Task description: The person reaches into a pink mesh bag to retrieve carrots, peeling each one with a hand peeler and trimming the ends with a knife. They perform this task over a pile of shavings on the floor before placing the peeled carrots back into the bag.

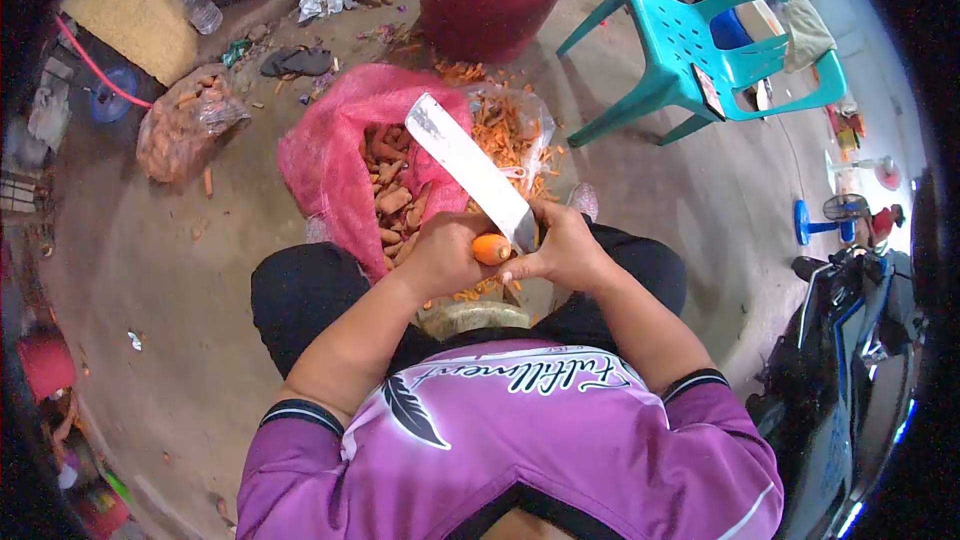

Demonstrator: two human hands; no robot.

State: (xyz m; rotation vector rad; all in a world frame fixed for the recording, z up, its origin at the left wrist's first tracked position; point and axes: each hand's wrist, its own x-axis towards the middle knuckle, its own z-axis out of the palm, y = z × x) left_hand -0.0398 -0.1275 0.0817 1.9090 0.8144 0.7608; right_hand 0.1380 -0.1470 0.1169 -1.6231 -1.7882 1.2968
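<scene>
Orange carrot (491, 249) is clamped in the left hand (448, 248), mid-frame; the right hand (568, 248) grips a knife (468, 165) (angled toward upper left).

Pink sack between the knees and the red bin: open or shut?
Open: the pink sack gapes at the top, brownish roots visible inside.

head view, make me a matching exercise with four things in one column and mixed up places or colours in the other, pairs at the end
Things:
1. orange carrot
2. knife
3. mesh sack
4. plastic chair

Places or colours:
A. teal
B. in the left hand
C. pink
D. in the right hand

Right pairs: 1-B, 2-D, 3-C, 4-A
</scene>
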